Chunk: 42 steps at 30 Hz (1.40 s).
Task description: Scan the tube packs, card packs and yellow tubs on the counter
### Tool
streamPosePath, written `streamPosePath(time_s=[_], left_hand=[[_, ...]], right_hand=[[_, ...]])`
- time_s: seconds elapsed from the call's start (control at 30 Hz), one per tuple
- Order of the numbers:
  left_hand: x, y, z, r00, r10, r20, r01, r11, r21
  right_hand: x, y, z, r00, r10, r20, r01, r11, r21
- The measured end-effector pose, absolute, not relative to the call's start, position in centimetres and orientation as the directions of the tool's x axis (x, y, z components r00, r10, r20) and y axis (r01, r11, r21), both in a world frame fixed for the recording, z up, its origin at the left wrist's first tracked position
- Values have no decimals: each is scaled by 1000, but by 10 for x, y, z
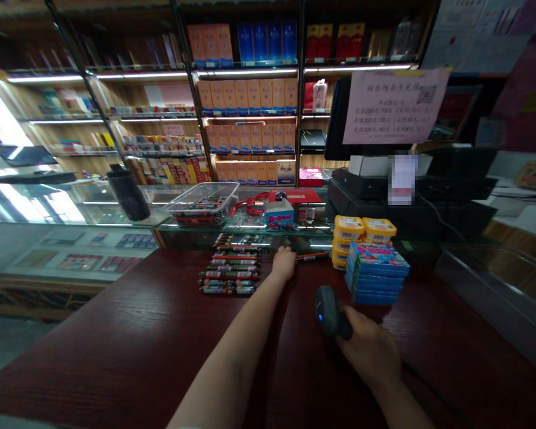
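My right hand is wrapped around the handle of a black barcode scanner with a small blue light, held above the dark red-brown table. My left hand reaches to the table's far side, its fingers curled; whatever they hold, if anything, is hidden. Just right of it lies a thin dark-and-red stick-shaped packet. To its left are several similar slim packets laid in rows. Blue printed boxes form a stack beyond the scanner, with yellow-lidded tubs piled behind them.
A glass counter holds a clear plastic container of packets, a small blue display box and a black bottle. A monitor with a paper sign stands at right, near a clear bin. Lit shelves line the back wall.
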<state>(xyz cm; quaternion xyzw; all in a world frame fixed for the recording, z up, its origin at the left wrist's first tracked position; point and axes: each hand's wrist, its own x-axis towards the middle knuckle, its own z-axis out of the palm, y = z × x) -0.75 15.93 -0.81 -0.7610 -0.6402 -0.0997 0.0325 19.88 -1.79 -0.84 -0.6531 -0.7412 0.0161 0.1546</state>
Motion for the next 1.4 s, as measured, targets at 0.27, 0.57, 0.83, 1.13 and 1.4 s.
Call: streamPosePath(time_s=[0.27,0.57,0.83,1.13,1.4], left_hand=[[-11,102,-7,88,963,253,988,-118,102],[-22,23,-15,-39,967,254,952,-41,303],[-20,16,-17,-68,956,284,947,-28,321],[-24,17,-18,-94,958,272,932,-11,362],[-24,18,-16,-91,955,282,926,-23,377]], right_hand=[[200,-18,-3,-102,984,149,956,138,-258],[204,-25,-1,-116,978,174,946,162,-280],[211,-36,12,-106,982,158,899,163,-407],[205,-39,5,-144,989,-25,367,30,-930],[203,-50,12,-118,992,-36,369,10,-929]])
